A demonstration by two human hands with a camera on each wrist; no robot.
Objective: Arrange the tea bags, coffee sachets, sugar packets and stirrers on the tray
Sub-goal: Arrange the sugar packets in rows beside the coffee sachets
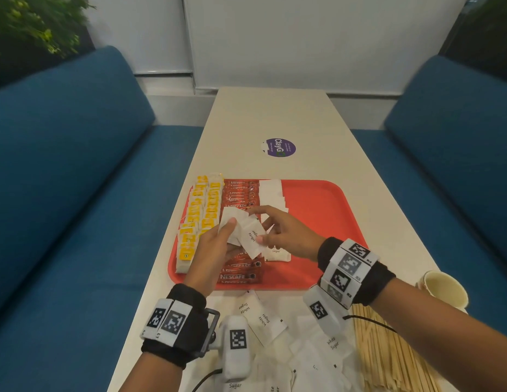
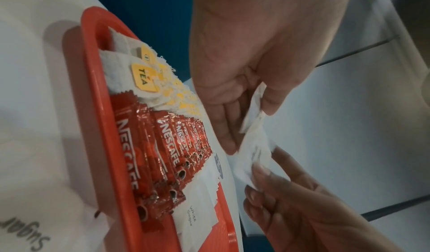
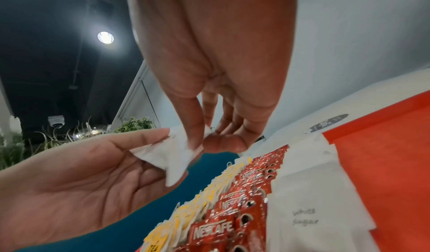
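On the red tray (image 1: 317, 210), from left to right, lie yellow-tagged tea bags (image 1: 200, 210), red coffee sachets (image 1: 238, 193) and a row of white sugar packets (image 1: 270, 190). Above the tray's near part, the left hand (image 1: 215, 244) holds a fan of sugar packets (image 1: 241, 230); the right hand (image 1: 286, 233) pinches one of them. Loose packets (image 1: 263, 321) and wooden stirrers (image 1: 388, 352) lie on the near table (image 1: 275, 114), stirrers rightmost.

Above the red tray (image 2: 93, 57) of tea bags (image 2: 139, 75) and coffee sachets (image 2: 149, 156), both hands pinch white sugar packets (image 2: 253, 142).
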